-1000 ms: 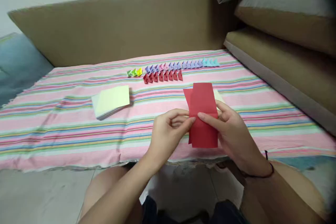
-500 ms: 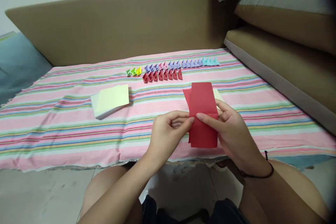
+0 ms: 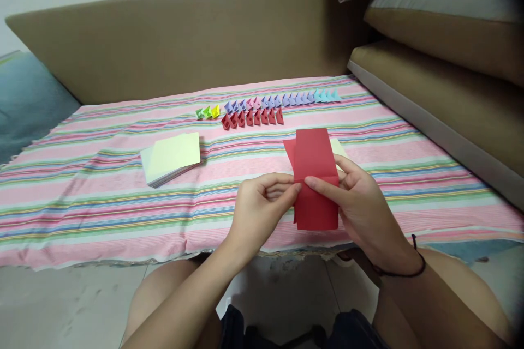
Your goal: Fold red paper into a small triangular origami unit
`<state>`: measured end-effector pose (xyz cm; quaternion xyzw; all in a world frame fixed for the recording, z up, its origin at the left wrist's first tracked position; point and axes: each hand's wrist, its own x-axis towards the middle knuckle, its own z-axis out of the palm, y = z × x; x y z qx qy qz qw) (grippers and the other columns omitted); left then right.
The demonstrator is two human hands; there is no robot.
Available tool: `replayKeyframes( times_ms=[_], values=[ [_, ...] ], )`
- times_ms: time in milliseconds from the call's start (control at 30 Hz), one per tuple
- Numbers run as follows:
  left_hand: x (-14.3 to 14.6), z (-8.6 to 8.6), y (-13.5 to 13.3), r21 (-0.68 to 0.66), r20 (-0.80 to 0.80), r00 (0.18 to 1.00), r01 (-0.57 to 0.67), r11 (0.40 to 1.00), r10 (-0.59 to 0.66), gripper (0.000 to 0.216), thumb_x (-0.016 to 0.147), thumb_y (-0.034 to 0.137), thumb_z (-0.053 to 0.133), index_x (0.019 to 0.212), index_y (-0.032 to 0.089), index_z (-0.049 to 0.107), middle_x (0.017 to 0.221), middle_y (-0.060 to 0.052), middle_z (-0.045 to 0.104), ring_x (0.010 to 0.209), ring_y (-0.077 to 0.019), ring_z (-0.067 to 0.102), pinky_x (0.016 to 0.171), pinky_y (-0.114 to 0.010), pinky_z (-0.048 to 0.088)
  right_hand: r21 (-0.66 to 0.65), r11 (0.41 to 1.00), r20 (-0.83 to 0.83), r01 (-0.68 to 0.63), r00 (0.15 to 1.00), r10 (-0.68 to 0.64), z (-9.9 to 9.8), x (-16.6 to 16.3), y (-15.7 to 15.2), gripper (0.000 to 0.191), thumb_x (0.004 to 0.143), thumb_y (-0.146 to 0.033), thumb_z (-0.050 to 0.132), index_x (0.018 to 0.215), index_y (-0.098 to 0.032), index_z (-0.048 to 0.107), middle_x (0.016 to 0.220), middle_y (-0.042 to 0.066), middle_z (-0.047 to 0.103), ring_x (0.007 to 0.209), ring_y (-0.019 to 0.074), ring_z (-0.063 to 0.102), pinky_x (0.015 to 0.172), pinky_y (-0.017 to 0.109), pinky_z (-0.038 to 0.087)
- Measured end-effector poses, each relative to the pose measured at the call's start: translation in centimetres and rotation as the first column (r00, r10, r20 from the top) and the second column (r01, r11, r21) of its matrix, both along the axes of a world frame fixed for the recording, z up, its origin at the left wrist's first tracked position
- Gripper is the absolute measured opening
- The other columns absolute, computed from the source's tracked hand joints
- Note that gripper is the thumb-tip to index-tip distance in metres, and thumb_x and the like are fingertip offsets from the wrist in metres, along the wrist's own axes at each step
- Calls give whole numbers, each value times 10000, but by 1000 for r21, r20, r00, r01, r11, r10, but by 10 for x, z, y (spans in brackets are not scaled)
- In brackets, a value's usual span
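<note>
The left hand (image 3: pixel 260 204) pinches the left edge of a red, creased, oblong sheet of folded paper (image 3: pixel 317 208), thumb in front and fingers curled at or behind that edge; the right hand (image 3: pixel 362 199) clamps it from the right, thumb laid across the front along a crosswise crease, its other fingers partly hidden behind. To work this crease well, I would keep the left pinch steady, line up the side edges, then press outward from the middle with the right thumb, lightly enough not to buckle the thin paper. The paper is held in front of the person, over the near part of a pink, multicoloured-striped woven cloth (image 3: pixel 135 229). Its long axis runs near to far, the far end tipped slightly left; a red layer behind juts out on the left, pointing far-left. Beyond lie a row of small, pointed, dark-red folded paper pieces (image 3: pixel 257 118) and, nearer on the left, a stack of pale-yellow and whitish paper sheets (image 3: pixel 178 150).
</note>
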<state>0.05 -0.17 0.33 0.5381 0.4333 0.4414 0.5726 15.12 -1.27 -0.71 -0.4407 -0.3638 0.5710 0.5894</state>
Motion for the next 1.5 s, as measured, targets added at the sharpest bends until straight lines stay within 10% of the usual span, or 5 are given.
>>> replayKeyframes(
  times_ms=[733, 1200, 1500],
  values=[
    [-9, 1, 12, -57, -28, 998, 51, 997, -53, 235, 701, 347, 731, 729, 119, 682, 639, -27, 674, 610, -121, 624, 613, -218, 534, -7, 999, 64, -43, 997, 43, 0, 1, 3, 545, 660, -327, 777, 1146, -233, 548, 939, 58, 729, 796, 222, 679, 671, 345, 552],
    [-22, 4, 24, -43, -47, 996, 78, 996, -80, 179, 690, 297, 735, 695, 125, 685, 656, -23, 683, 593, -105, 612, 606, -202, 530, -10, 1000, 133, 20, 991, -19, -1, 20, 9, 540, 628, -309, 803, 1121, -207, 608, 637, -39, 672, 670, 146, 622, 805, 336, 476],
    [-22, 6, 25, -63, -51, 992, 110, 992, -113, 210, 654, 321, 756, 656, 126, 678, 629, -26, 670, 567, -113, 610, 585, -217, 530, -45, 948, 111, -315, 942, 318, -1, 24, 12, 272, 776, -422, 666, 930, -203, 717, 915, 54, 710, 843, 182, 640, 775, 303, 503]
  ],
)
